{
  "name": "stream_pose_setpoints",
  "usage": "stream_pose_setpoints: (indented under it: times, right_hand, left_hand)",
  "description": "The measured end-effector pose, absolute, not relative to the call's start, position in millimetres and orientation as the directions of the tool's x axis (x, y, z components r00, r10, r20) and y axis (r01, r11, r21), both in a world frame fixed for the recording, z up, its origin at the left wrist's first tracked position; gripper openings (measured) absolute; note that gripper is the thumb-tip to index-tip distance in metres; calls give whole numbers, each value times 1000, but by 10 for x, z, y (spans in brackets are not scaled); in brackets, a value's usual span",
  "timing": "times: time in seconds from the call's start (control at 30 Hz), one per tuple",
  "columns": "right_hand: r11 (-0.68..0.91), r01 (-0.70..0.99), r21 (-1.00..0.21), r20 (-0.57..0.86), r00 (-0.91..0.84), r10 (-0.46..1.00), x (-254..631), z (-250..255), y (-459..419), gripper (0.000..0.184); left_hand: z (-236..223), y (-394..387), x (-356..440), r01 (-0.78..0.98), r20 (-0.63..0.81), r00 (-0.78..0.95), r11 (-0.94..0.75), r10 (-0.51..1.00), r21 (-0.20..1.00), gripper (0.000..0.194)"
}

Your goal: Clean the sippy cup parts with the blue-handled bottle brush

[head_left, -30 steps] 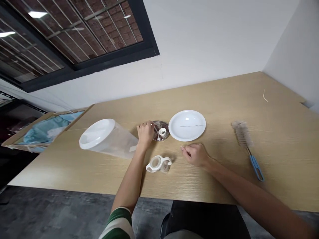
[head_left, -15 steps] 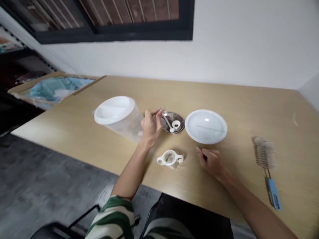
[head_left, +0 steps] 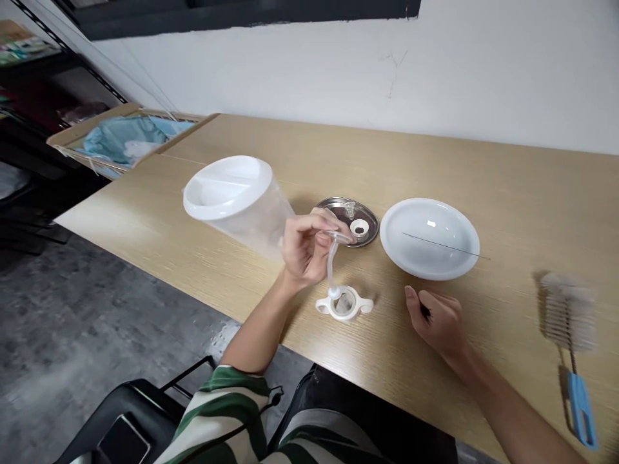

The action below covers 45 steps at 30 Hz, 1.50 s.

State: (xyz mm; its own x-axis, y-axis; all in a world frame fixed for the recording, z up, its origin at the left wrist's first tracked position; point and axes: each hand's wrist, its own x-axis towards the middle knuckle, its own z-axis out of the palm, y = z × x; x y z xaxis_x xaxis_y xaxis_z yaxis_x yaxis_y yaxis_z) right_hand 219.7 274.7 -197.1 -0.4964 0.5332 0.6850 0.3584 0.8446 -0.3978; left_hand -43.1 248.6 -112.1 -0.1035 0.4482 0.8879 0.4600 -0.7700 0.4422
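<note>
My left hand is raised above the wooden table, fingers pinched on a clear straw tube that hangs down with a white tip over a white two-handled ring. Just behind lies a small steel dish holding a white ring and a clear part. My right hand rests on the table to the right, fingers curled, with something thin and dark under them that I cannot make out.
A clear pitcher with a white lid lies on its side at the left. A white plate sits right of the dish. A bottle brush with a blue handle lies far right. A cardboard box stands at the table's left end.
My left hand lifted the straw tube out of the steel dish and brought it nearer, above the two-handled ring. The camera tilted down and left. My right hand stayed on the table.
</note>
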Motion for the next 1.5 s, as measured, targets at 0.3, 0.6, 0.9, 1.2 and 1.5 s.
stream_pose_setpoints:
  times: [0.3,0.6,0.9,1.2,1.5]
  right_hand:
    - [837,367,-406,665,-510,546,2199,-1966,2741,46]
    - [842,355,-406,667,-514,539,2211,-1973,2717,46]
    - [854,340,-393,683,-514,519,2209,-1979,2700,45]
    - [856,342,-388,680,-520,516,2190,-1956,2713,46]
    - [850,311,-426,656,-541,526,2198,-1988,2667,44]
  left_hand:
    - [-1214,2457,-356,469,822,51,-740,567,482,13]
    - [-1317,2511,-419,481,775,166,-736,610,476,22]
    - [-1322,2545,-381,327,825,34,-787,563,524,18]
    - [-1235,2503,-286,270,855,64,-834,514,481,18]
    - [-1263,2492,-288,323,839,185,-838,511,439,18]
